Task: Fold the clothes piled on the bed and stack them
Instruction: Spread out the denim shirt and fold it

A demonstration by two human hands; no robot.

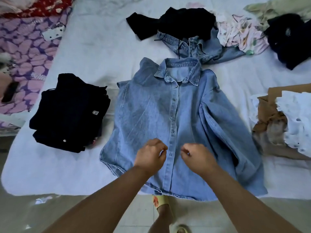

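A light blue denim shirt (151,111) lies front up on the white bed (94,52), collar at the far end, its left sleeve folded under and its right sleeve spread out. My left hand (149,155) and my right hand (196,157) sit on either side of the button placket near the hem. Both have curled fingers that pinch the fabric edges at a button. A stack of folded black clothes (70,113) lies to the left of the shirt.
Unfolded clothes lie at the far side: a black garment (178,21), a second denim piece (198,47), a floral piece (239,34), another black piece (289,39). A tan and white heap (284,121) is at right. Purple patterned bedding (28,52) lies left. My sandalled foot (161,206) stands on the floor.
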